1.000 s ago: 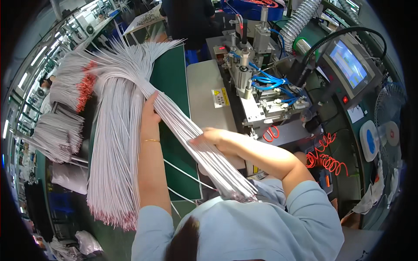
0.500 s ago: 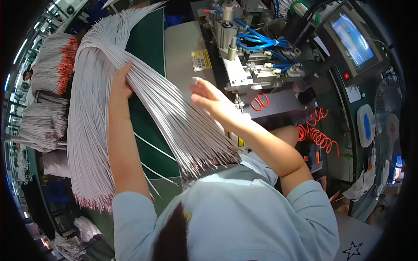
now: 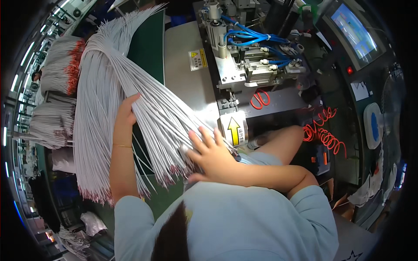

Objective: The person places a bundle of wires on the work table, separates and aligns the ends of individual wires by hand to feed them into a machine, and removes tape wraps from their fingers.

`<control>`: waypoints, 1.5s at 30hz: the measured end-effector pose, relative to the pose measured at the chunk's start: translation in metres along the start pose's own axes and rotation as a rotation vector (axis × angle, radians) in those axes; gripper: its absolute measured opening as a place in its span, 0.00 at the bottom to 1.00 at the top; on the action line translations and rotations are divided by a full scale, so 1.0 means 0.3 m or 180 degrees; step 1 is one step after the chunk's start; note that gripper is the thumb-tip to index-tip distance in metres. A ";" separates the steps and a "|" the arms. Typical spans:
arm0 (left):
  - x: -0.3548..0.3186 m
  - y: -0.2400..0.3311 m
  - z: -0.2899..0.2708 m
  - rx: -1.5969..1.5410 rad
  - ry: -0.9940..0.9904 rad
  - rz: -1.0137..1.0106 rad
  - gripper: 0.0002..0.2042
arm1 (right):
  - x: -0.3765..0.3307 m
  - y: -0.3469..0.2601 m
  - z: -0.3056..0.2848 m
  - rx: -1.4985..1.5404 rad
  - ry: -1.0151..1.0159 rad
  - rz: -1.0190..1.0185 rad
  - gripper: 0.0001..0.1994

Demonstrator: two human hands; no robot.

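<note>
A thick bundle of thin white wires point(image 3: 150, 100) slants from the upper left toward my lap, its reddish ends near my waist. My left hand point(image 3: 127, 112) is closed at the bundle's left edge, with a fingertip over the wires and other fingers partly hidden. My right hand point(image 3: 213, 154) lies open on the lower part, fingers spread over the wires. One of its fingers has a white covering at the tip. More white wires point(image 3: 93, 126) from the same heap hang straight down left of my left forearm.
Right of the wires stands a machine point(image 3: 257, 65) with metal cylinders and blue air hoses. Beyond it are a screen point(image 3: 355, 35) and a coiled red hose point(image 3: 322, 130). Orange-ended wire bundles point(image 3: 61, 65) lie far left. The green table top point(image 3: 150, 48) shows behind the wires.
My right hand has come down from the air beside the bundle and now presses on the wires' lower part. My left hand has slid slightly down the bundle. The lower ends have shifted left.
</note>
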State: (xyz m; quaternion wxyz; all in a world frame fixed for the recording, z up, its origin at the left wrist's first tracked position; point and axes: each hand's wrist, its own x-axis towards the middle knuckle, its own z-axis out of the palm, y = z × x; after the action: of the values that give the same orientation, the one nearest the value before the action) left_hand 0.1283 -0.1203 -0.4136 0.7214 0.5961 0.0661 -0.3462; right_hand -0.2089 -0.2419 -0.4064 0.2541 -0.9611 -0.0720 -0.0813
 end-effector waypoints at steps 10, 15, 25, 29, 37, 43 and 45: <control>-0.229 -0.014 0.146 0.3582 0.0304 0.2344 0.33 | -0.114 0.204 -0.222 0.0999 0.1415 -0.0332 0.21; -0.333 -0.217 0.351 0.5843 -0.1947 0.3777 0.35 | -0.115 0.270 -0.267 0.0822 0.1506 0.0118 0.19; -0.389 -0.142 0.479 0.5703 -0.2606 0.2426 0.19 | -0.130 0.331 -0.215 0.1837 0.2017 0.1004 0.12; -0.429 -0.233 0.524 0.5401 -0.3634 0.2889 0.10 | -0.072 0.351 -0.218 0.2314 0.2187 0.1149 0.09; -0.331 -0.190 0.553 0.2768 -0.2035 0.0388 0.05 | -0.056 0.387 -0.171 0.1375 0.1996 0.1142 0.05; -0.309 -0.247 0.559 0.2755 -0.2373 0.0612 0.06 | 0.012 0.378 -0.172 0.2913 0.2150 0.1709 0.04; -0.309 -0.250 0.566 0.2823 -0.2419 0.0765 0.07 | 0.015 0.381 -0.172 0.3920 0.2106 0.1929 0.05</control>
State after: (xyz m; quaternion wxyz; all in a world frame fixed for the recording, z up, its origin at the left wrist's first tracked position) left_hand -0.0388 -0.2388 -0.3799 0.4108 0.6782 -0.4155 -0.4458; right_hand -0.1901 -0.3655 -0.4158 0.7639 -0.5491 0.2426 -0.2369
